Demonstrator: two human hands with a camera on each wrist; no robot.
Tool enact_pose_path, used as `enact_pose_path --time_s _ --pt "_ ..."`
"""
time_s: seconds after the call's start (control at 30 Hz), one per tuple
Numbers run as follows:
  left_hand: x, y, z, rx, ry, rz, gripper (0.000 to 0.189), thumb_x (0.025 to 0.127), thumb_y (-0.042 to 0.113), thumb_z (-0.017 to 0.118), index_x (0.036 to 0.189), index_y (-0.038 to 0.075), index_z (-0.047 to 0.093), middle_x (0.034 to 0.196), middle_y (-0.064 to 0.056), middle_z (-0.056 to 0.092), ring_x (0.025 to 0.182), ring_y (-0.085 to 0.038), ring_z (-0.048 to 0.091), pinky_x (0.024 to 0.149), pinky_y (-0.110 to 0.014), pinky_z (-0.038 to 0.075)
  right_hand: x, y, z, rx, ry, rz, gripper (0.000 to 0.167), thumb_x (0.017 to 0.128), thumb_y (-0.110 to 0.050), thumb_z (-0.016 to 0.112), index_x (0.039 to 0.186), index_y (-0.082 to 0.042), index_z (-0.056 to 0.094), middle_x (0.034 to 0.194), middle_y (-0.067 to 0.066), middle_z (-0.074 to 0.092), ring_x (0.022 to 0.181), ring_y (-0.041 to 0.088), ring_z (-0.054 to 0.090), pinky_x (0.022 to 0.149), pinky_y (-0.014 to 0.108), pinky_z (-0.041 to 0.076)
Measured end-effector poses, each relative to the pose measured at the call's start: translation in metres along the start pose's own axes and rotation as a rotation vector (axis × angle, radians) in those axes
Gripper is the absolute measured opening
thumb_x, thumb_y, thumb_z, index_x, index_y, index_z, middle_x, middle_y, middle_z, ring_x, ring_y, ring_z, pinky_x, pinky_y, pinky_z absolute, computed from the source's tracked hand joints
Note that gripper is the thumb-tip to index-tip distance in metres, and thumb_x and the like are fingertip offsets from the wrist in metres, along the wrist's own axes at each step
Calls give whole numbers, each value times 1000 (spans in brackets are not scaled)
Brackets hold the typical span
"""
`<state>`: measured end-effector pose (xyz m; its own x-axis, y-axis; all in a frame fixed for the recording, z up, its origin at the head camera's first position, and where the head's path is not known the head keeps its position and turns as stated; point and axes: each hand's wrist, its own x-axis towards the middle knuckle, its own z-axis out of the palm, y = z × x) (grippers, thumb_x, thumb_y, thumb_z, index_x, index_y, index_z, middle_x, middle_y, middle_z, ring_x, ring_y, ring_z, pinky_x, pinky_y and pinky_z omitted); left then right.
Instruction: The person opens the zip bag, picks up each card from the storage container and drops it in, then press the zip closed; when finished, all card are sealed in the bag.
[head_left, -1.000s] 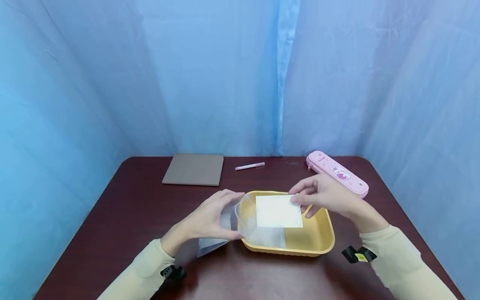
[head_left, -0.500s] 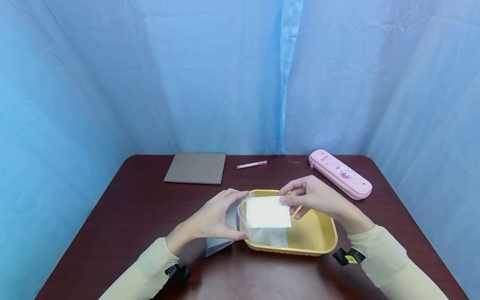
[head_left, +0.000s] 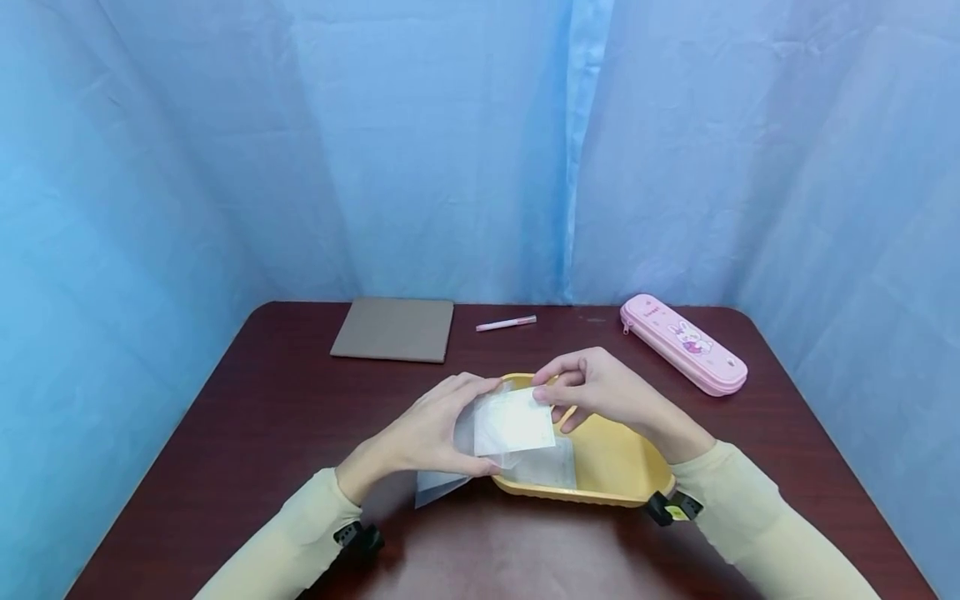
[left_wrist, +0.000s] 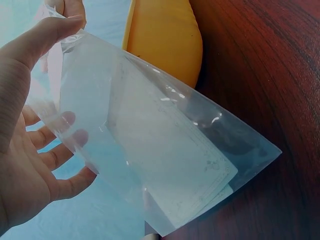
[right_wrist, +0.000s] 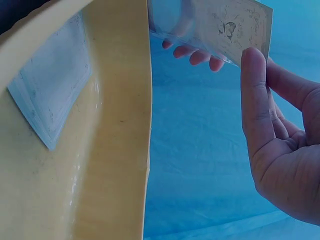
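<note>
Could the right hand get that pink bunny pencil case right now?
Probably yes: the pink bunny pencil case lies beyond the right hand, with nothing seen covering it. But that hand pinches a white card, so it might need to let go first.

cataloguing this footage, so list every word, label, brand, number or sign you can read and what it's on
No text is legible.
Pink pencil case: lettering near its far end, too small to read.
Held card: line drawings, no readable words.
Pale card in yellow tray: faint border marks, unreadable.
Yellow patch at right wrist: any marks too small.
</note>
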<state>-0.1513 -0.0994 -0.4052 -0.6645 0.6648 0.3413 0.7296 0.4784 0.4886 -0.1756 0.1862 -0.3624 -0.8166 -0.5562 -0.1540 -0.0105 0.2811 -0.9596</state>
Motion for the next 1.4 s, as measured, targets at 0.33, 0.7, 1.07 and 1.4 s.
enact_pose_path --time_s 0.33,0.7,1.07,1.4 --pt "2 -2 0 3 -4 -8 98 69 53 88 148 12 49 135 7 54 120 -6 49 99 -29 44 3 2 4 27 -8 -1 35 90 -18 79 116 4 69 84 17 72 72 29 70 66 47 60" --pt "2 -1 -3 4 8 5 97 68 52 88 148 12 49 133 7 55 119 -7 49 95 -30 46 3 0 5 15 -104 -36 38 92 -15 76 124 4 66 96 17 74 84 42 70 68 48 60" --pt "3 2 -2 -22 -1 6 96 69 50 89 148 12 49 133 6 55 117 -6 50 92 -29 48 6 -2 10 -29 -37 -36 35 90 -17 79 118 2 70 95 14 75 76 30 72 66 47 60" --pt "5 2 -2 -13 7 28 96 68 50 89 147 12 50 133 6 55 118 -8 50 95 -30 46 5 -2 10 -28 -10 -44 35 89 -19 80 115 1 70 93 22 72 75 34 72 66 47 60"
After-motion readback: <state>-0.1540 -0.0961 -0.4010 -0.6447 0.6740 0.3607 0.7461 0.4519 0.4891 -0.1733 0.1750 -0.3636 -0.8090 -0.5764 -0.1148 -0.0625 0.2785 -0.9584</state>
